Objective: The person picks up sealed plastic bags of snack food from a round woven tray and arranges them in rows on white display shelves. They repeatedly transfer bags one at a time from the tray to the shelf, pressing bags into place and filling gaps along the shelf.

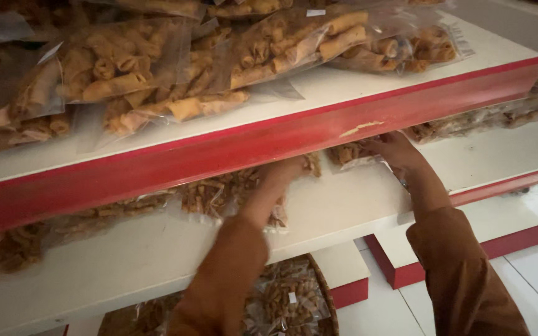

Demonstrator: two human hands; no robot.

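Clear plastic bags fill the shelves in your head view. Your left hand [284, 171] reaches under the red front edge [269, 146] of the upper shelf and lies on a clear bag of small brown snack pieces [219, 190] on the middle shelf [157, 255]; the fingers are hidden behind the red edge, so you cannot tell whether they close on the bag or only touch it. Your right hand [393, 149] is further right on the same shelf, fingers spread over the edge of another clear packet of brown snacks [347, 154], touching it, but the grip itself is not clear either. Both sleeves are brown. More flat bags of the same dark pieces lie at the far left [20, 246] and at the far right [481, 121] of that shelf. On the white upper shelf [368, 81], clear bags of golden rolled snacks [113, 65] lie overlapping; one at the right carries a small white label [462, 40] along its edge. Down near you, a round woven basket [325, 292] holds another clear bag of brown pieces [287, 298] with a small white tag. White steps with red fronts [400, 274] descend at the right.
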